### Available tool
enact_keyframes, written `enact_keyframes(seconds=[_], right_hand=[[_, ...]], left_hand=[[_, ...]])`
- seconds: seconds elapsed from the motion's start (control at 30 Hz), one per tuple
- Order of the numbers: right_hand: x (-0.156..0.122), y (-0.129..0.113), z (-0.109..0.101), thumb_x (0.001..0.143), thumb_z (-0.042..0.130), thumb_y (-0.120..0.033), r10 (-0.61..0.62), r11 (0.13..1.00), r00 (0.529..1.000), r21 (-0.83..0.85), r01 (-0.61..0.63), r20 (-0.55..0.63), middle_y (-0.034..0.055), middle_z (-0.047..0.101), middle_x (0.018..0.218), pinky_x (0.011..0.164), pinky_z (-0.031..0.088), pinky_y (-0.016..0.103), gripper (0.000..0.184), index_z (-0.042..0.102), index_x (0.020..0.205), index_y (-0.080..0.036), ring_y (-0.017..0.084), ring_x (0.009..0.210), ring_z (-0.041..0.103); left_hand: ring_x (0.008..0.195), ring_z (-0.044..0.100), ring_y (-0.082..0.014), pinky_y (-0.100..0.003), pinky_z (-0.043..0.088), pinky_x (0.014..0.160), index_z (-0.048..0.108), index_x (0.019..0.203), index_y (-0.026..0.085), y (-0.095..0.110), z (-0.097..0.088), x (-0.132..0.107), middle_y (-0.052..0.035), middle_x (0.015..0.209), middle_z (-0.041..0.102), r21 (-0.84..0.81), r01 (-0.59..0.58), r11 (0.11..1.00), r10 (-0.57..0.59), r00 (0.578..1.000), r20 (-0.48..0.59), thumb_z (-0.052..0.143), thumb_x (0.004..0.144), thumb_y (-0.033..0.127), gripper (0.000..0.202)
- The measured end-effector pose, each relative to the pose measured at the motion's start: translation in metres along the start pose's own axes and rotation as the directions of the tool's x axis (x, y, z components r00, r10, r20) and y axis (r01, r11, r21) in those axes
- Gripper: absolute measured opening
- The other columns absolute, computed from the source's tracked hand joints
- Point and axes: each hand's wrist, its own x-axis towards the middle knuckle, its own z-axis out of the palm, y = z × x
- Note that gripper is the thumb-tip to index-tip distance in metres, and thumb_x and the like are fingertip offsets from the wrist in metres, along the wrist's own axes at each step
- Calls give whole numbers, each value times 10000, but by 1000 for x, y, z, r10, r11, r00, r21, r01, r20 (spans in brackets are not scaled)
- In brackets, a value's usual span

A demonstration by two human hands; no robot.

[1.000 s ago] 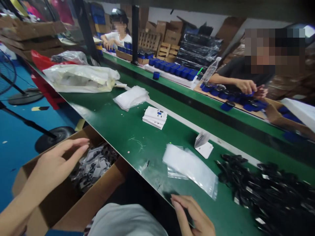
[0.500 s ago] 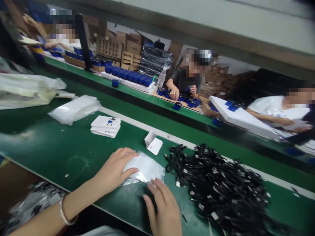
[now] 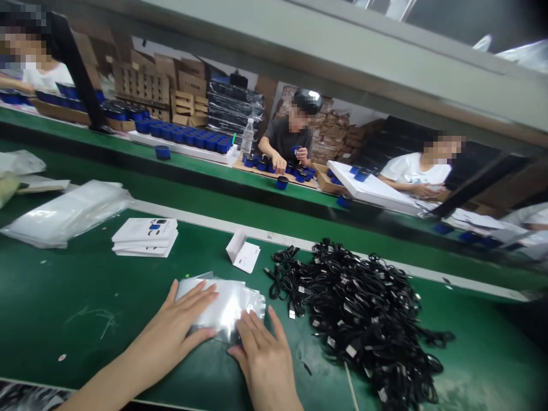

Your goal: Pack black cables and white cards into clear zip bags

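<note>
A small stack of clear plastic bags (image 3: pixel 225 299) lies flat on the green table in front of me. Spread over its left end is my left hand (image 3: pixel 188 319), fingers apart and thumb out. My right hand (image 3: pixel 263 348) rests its fingertips on the right end of the stack, with thumb and little finger held away. Behind the bags stands a folded white card (image 3: pixel 246 257). To the right is a large heap of black USB cables (image 3: pixel 363 319). A stack of printed white leaflets (image 3: pixel 145 237) lies to the left.
A bundle of clear bags (image 3: pixel 68 211) lies at the far left. Across the green belt (image 3: pixel 205 194), co-workers sit among rows of blue round items (image 3: pixel 184 134) and a white foam tray (image 3: pixel 372 188). A grey beam (image 3: pixel 274 51) crosses overhead.
My view has shifted to the right. My right hand has moved up onto the bags' right end, and my left hand now lies flatter across their left side.
</note>
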Motion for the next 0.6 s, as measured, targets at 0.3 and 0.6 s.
enact_keyframes(seconds=[0.3,0.6], right_hand=[[8,-14,-8,868,495,-95,136,991,972,11,-136,-194,69,726,905,757,478,323,152,616,875,-186,196,826,687],[3,-36,5,844,580,-348,553,763,820,485,-428,-147,79,643,1026,732,487,323,144,544,946,-253,225,885,625]], left_hand=[[1225,494,-303,-482,354,1048,567,1173,297,-2,17,-40,-57,1307,567,-721,167,672,-384,911,-148,630,745,518,486],[896,703,-273,-324,590,782,691,1023,172,48,15,-14,-93,948,757,-957,205,-203,-534,796,284,754,591,568,590]])
